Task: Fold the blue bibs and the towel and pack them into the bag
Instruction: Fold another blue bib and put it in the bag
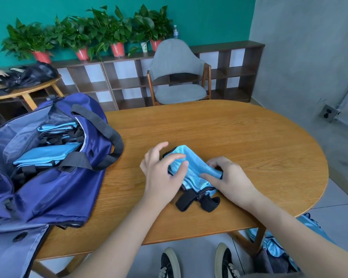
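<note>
A light blue bib (195, 169) with black trim and black straps lies bunched in the middle of the wooden table (239, 137). My left hand (161, 169) hovers at its left side, thumb and fingers curved, fingertips touching the cloth. My right hand (227, 177) grips the bib's right edge, fingers curled over the fabric. The open dark blue bag (54, 177) sits on the table's left end, with several folded blue bibs (46, 155) inside. I see no towel.
More blue fabric (273, 243) lies heaped low at the right, under the table edge. A grey chair (177, 73) stands behind the table. A shelf with potted plants (117, 31) lines the wall. A second table (24, 91) with a black bag stands back left.
</note>
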A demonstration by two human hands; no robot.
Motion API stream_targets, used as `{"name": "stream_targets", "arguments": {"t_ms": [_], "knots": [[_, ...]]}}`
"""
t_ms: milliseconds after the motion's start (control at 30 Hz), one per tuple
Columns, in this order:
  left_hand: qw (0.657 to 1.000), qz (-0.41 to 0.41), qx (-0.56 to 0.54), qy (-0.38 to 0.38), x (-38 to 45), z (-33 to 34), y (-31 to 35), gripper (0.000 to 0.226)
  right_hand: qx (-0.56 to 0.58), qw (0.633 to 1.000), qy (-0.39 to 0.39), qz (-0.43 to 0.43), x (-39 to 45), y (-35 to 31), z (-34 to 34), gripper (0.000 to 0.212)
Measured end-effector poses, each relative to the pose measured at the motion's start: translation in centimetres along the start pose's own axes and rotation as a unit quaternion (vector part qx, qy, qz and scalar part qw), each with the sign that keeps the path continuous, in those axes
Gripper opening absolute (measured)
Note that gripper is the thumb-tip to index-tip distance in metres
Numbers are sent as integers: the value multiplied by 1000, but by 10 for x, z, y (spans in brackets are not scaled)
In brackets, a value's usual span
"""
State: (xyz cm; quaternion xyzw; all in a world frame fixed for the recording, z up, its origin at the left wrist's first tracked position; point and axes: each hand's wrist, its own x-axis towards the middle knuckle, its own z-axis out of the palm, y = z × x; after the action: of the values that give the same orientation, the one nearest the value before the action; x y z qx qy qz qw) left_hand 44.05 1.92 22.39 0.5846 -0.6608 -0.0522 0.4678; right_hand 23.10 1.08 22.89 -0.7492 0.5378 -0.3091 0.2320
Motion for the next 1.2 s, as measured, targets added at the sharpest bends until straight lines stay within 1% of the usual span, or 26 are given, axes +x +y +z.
{"name": "stream_targets", "arguments": {"t_ms": [33,100,167,267,333,400,500,533,600,667,733,800,867,967,1033,1067,1133,1200], "knots": [[998,-30,-47,-10,2,-4,-3,9,30,1000,4,-4,-2,-2,-2,21],[988,-68,-133,-30,5,-13,-10,20,73,997,17,-3,-4,-3,-5,19],[974,-85,-201,-62,8,-22,-12,26,147,989,18,14,-5,-3,-9,18],[942,-115,-283,-138,9,-30,-6,16,278,960,9,34,-6,-2,-14,17],[922,-140,-313,-182,9,-31,-2,15,326,945,5,36,-6,-3,-16,16],[907,-163,-320,-222,11,-33,1,15,350,936,11,39,-7,-3,-17,17],[902,-165,-299,-264,12,-36,4,20,387,920,24,55,-8,-2,-17,19],[905,-161,-293,-262,11,-36,4,19,385,921,27,56,-8,-2,-17,18],[917,-154,-282,-237,8,-33,4,21,346,936,32,56,-8,-4,-17,23],[932,-141,-266,-202,5,-31,3,26,321,945,23,63,-8,-8,-16,39],[937,-142,-270,-169,4,-30,1,30,331,942,2,56,-10,-11,-15,52],[937,-150,-281,-146,5,-30,0,32,342,939,-18,38,-12,-11,-14,57],[942,-144,-273,-131,5,-30,0,32,330,943,-21,27,-11,-10,-13,49],[950,-134,-251,-127,4,-30,-1,29,253,967,-11,-7,-8,-1,-11,20],[956,-120,-233,-135,2,-30,1,26,252,968,-6,-9,-6,4,-11,4],[959,-109,-219,-143,2,-29,2,26,257,966,-1,0,-6,5,-11,8],[962,-89,-191,-174,-1,-29,3,32,251,968,12,17,-6,4,-10,19],[954,-96,-178,-222,-4,-32,6,34,233,972,27,19,-7,4,-10,22]]}}
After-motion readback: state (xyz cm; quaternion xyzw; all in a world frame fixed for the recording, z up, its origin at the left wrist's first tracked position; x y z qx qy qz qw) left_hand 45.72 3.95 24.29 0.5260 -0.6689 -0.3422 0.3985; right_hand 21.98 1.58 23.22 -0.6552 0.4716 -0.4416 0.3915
